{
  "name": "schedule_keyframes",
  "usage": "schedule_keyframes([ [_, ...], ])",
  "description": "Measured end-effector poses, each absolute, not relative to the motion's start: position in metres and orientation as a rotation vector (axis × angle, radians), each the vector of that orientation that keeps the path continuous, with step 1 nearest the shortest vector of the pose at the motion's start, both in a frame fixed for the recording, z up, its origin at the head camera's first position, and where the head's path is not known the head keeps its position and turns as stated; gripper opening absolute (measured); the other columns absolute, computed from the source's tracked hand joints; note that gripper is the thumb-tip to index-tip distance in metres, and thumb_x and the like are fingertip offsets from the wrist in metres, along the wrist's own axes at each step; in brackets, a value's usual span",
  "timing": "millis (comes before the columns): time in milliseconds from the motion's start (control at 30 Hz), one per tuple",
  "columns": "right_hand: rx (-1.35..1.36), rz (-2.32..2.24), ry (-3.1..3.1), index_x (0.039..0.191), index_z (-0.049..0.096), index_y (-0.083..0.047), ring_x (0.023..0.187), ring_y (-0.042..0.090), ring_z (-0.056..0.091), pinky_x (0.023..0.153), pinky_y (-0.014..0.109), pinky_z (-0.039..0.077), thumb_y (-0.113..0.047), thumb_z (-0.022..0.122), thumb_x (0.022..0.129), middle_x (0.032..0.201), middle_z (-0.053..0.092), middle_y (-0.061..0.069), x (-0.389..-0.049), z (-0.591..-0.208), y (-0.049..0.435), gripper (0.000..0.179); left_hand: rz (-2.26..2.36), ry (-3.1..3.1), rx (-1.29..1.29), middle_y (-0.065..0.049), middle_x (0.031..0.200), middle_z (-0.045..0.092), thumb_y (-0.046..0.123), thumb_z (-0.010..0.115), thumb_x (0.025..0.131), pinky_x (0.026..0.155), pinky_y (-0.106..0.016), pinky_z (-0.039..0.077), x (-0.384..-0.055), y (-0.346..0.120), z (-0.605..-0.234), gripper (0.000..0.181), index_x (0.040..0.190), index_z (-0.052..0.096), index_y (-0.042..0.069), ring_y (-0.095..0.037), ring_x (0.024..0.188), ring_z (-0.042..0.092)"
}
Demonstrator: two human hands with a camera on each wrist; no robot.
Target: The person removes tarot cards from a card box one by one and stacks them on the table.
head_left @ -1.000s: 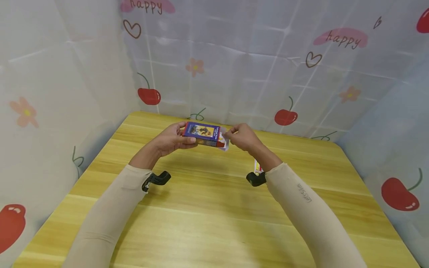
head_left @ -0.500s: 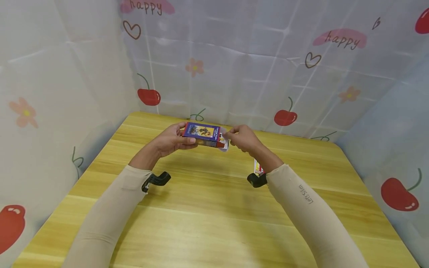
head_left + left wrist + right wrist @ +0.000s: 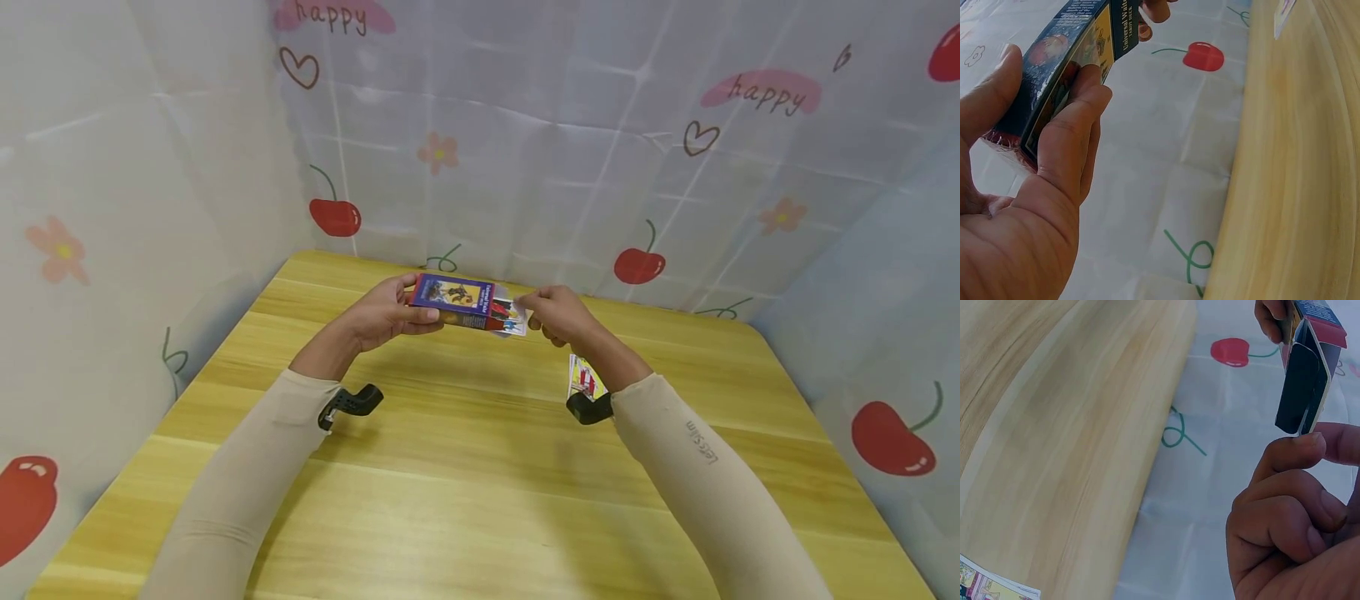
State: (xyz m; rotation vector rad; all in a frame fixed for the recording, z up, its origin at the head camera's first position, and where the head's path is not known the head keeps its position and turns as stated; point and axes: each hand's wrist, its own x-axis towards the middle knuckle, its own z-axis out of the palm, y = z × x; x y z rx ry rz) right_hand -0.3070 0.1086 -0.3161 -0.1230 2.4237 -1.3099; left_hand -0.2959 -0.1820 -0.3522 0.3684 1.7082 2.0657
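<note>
My left hand (image 3: 384,315) grips a tarot deck box (image 3: 452,293) by its closed end, thumb along the near side. In the left wrist view the box (image 3: 1054,56) lies between my thumb and fingers. Several tarot cards (image 3: 513,318) stick out of its opened right end. My right hand (image 3: 564,317) pinches the end of the cards with thumb and forefinger, its other fingers curled in, as the right wrist view of this hand (image 3: 1291,512) shows. A dark flap (image 3: 1297,387) hangs at the box mouth there. The cards' inner part is hidden in the box.
Below my right wrist, a small pile of cards (image 3: 583,375) lies on the wooden table (image 3: 450,467). Black wrist mounts (image 3: 356,400) jut out from both sleeves. White printed sheeting (image 3: 525,167) rises right behind the table and along its sides.
The right hand has moved to the right and slightly toward me, drawing the cards further out of the box. The left hand and box stay put. More of the pile shows.
</note>
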Motion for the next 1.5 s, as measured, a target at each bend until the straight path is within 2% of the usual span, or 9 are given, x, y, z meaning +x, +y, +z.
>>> schedule_keyframes([
  [167, -0.157, -1.328, 2.386, 0.08, 0.053, -0.01, 0.047, 0.011, 0.019, 0.045, 0.025, 0.018, -0.036, 0.056, 0.099, 0.064, 0.04, 0.001, -0.305, -0.317, 0.109, 0.033, 2.067, 1.701, 0.346, -0.012, 0.123, 0.056, -0.006, 0.061, 0.092, 0.099, -0.044, 0.054, -0.296, -0.181, -0.353, 0.072, 0.153, 0.024, 0.007, -0.019, 0.105, 0.067],
  [467, -0.163, -1.29, 2.389, 0.077, 0.053, -0.009, 0.047, 0.011, 0.023, 0.044, 0.024, 0.02, -0.031, 0.055, 0.1, 0.06, 0.037, -0.002, -0.306, -0.314, 0.12, 0.032, 2.065, 1.705, 0.334, -0.013, 0.124, 0.055, -0.006, 0.059, 0.094, 0.092, -0.037, 0.059, -0.296, -0.18, -0.353, 0.07, 0.153, 0.024, 0.007, -0.019, 0.105, 0.067],
  [667, -0.131, -1.298, 2.376, 0.101, 0.061, -0.005, 0.046, 0.011, 0.023, 0.043, 0.023, 0.02, -0.036, 0.055, 0.1, 0.064, 0.043, -0.001, -0.307, -0.313, 0.127, 0.032, 2.056, 1.711, 0.354, -0.013, 0.124, 0.055, -0.005, 0.06, 0.093, 0.097, -0.041, 0.056, -0.297, -0.179, -0.351, 0.07, 0.153, 0.024, 0.007, -0.019, 0.106, 0.066],
  [733, -0.125, -1.303, 2.367, 0.104, 0.062, -0.004, 0.046, 0.011, 0.023, 0.043, 0.023, 0.02, -0.038, 0.055, 0.099, 0.064, 0.043, -0.001, -0.308, -0.314, 0.127, 0.035, 2.052, 1.716, 0.358, -0.012, 0.125, 0.055, -0.004, 0.06, 0.093, 0.098, -0.043, 0.054, -0.297, -0.179, -0.351, 0.071, 0.153, 0.024, 0.007, -0.019, 0.106, 0.066],
  [900, -0.142, -1.293, 2.364, 0.086, 0.061, -0.006, 0.046, 0.011, 0.024, 0.043, 0.023, 0.021, -0.036, 0.058, 0.098, 0.063, 0.042, -0.002, -0.307, -0.315, 0.125, 0.032, 2.046, 1.733, 0.349, -0.013, 0.126, 0.055, -0.005, 0.06, 0.094, 0.1, -0.045, 0.052, -0.296, -0.18, -0.352, 0.07, 0.153, 0.024, 0.007, -0.019, 0.105, 0.066],
  [967, -0.161, -1.284, 2.371, 0.084, 0.059, -0.008, 0.046, 0.012, 0.025, 0.043, 0.023, 0.022, -0.032, 0.057, 0.098, 0.063, 0.041, -0.001, -0.306, -0.315, 0.127, 0.029, 2.047, 1.733, 0.346, -0.014, 0.126, 0.054, -0.005, 0.059, 0.094, 0.1, -0.046, 0.051, -0.296, -0.179, -0.352, 0.069, 0.153, 0.025, 0.007, -0.019, 0.105, 0.067],
  [1100, -0.205, -1.29, 2.362, 0.097, 0.061, -0.005, 0.047, 0.012, 0.025, 0.044, 0.022, 0.021, -0.028, 0.054, 0.1, 0.065, 0.041, -0.001, -0.305, -0.315, 0.133, 0.024, 2.052, 1.726, 0.357, -0.013, 0.126, 0.054, -0.003, 0.061, 0.093, 0.1, -0.045, 0.052, -0.295, -0.179, -0.353, 0.071, 0.153, 0.024, 0.007, -0.019, 0.106, 0.066],
  [1267, -0.275, -1.353, 2.279, 0.115, 0.056, 0.0, 0.049, 0.011, 0.024, 0.045, 0.022, 0.021, -0.027, 0.05, 0.103, 0.073, 0.043, 0.0, -0.304, -0.316, 0.141, 0.031, 2.052, 1.719, 0.358, -0.013, 0.127, 0.053, -0.002, 0.061, 0.094, 0.101, -0.045, 0.052, -0.295, -0.18, -0.354, 0.071, 0.153, 0.023, 0.007, -0.019, 0.107, 0.065],
  [1500, -0.29, -1.38, 2.242, 0.111, 0.051, -0.002, 0.052, 0.011, 0.025, 0.047, 0.022, 0.022, -0.026, 0.047, 0.105, 0.076, 0.044, 0.001, -0.3, -0.316, 0.15, 0.025, 2.048, 1.72, 0.345, -0.014, 0.128, 0.053, -0.003, 0.061, 0.094, 0.094, -0.038, 0.058, -0.295, -0.178, -0.354, 0.07, 0.153, 0.024, 0.008, -0.019, 0.107, 0.065],
])
